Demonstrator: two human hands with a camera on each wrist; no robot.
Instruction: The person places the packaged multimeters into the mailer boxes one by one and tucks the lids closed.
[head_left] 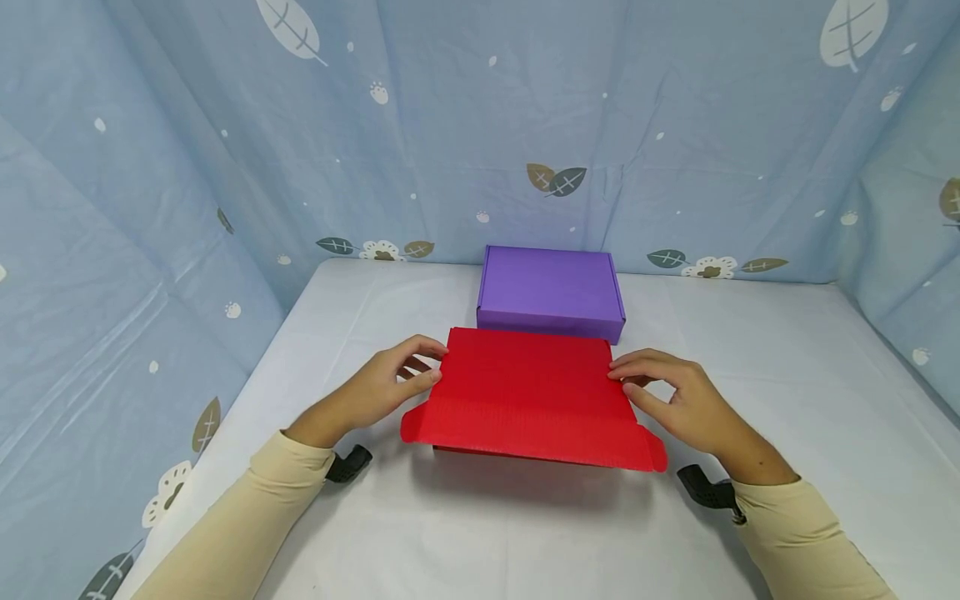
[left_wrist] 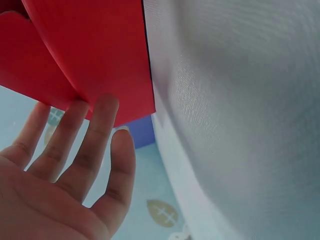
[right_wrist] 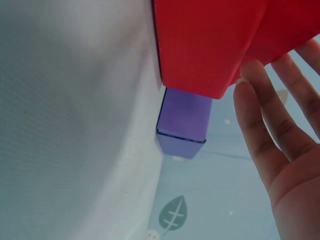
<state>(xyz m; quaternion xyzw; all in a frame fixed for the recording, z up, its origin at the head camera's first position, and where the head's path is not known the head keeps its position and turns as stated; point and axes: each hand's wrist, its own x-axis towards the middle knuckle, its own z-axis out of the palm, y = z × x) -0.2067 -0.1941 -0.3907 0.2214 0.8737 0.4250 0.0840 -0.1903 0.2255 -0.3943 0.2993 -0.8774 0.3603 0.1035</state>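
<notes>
A red cardboard box [head_left: 532, 375] lies in front of me, its lid slightly raised and the front flap [head_left: 525, 429] sticking out toward me with a rounded tab at each end. My left hand [head_left: 386, 383] is at the lid's left edge, fingertips touching it. In the left wrist view its fingers [left_wrist: 95, 135] reach up, nearly straight, against the red side. At the opposite edge, my right hand [head_left: 678, 400] touches the lid with loosely bent fingers. The right wrist view shows those fingers [right_wrist: 270, 115] extended along the red side. The box's inside is hidden beneath the lid.
A closed purple box [head_left: 551, 287] stands right behind the red one. Both are on a table with a white cloth [head_left: 510, 533]. Blue patterned fabric [head_left: 465, 125] hangs at the back and sides. A black device [head_left: 348, 464] is strapped at each wrist.
</notes>
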